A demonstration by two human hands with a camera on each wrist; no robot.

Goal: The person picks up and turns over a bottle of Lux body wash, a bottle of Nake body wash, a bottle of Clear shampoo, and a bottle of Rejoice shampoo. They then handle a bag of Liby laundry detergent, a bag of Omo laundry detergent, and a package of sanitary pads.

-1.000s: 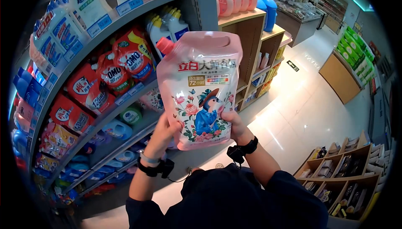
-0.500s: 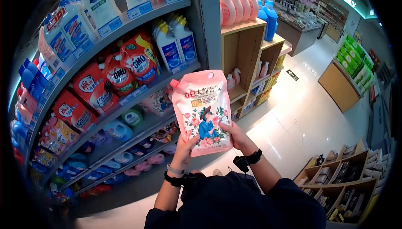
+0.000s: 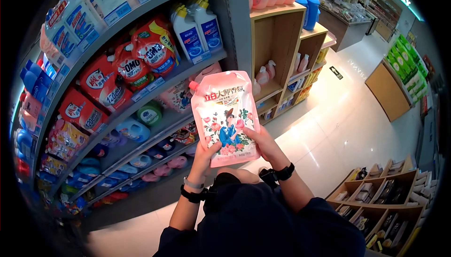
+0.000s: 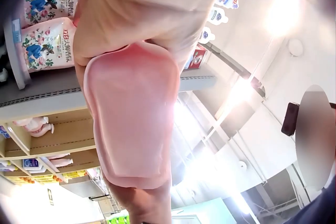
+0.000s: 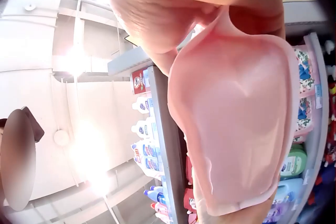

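A pink refill pouch (image 3: pixel 225 116) with a red cap, Chinese lettering and a blue figure among roses stands upright in front of the shelves. My left hand (image 3: pixel 205 153) grips its lower left corner, thumb on the front. My right hand (image 3: pixel 260 139) grips the lower right edge. From the left wrist view the pouch's pink base (image 4: pixel 134 113) fills the middle, with the left hand (image 4: pixel 142 8) above it. The right wrist view shows the same base (image 5: pixel 236 124) under the right hand (image 5: pixel 173 8).
Shelves (image 3: pixel 141 95) on the left carry red detergent pouches (image 3: pixel 127 66), white and blue bottles (image 3: pixel 195 27) and more pink pouches (image 4: pixel 44 40). A wooden rack (image 3: pixel 282 45) stands behind. A white tiled aisle (image 3: pixel 338 125) runs to the right, with a low wooden display (image 3: pixel 390 200).
The pouch has come down from close to my face to chest height and further away. Both hands stayed on its lower corners.
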